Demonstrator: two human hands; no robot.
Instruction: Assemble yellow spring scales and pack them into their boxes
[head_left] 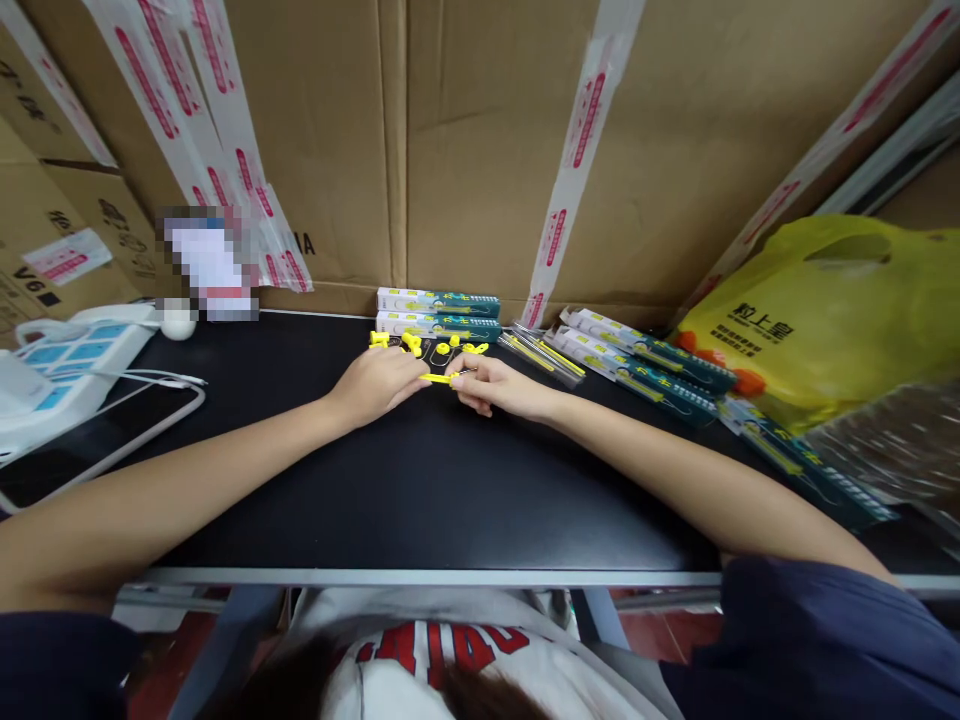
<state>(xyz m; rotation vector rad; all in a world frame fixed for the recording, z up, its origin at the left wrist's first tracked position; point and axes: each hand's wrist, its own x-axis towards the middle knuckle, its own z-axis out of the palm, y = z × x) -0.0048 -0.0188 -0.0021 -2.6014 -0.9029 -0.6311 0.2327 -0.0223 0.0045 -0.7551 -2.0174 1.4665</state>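
Note:
Over the middle of the black table (435,490), my left hand (382,382) and my right hand (491,385) meet at a thin yellow plastic rod (437,379). My left fingers close on its left end, and my right fingertips pinch its right end, where a small part is too fine to make out. Just behind my hands lie several small yellow plastic pieces (411,343), partly covered by my fingers. Two long printed boxes (439,327) are stacked behind those pieces. Clear-wrapped thin rods (541,355) lie to the right of them.
More long printed boxes (637,365) lie at the right, beside a yellow plastic bag (832,310). At the left are a power strip (75,365) with cables and a phone (105,435). Large taped cardboard (480,150) rises along the table's back edge.

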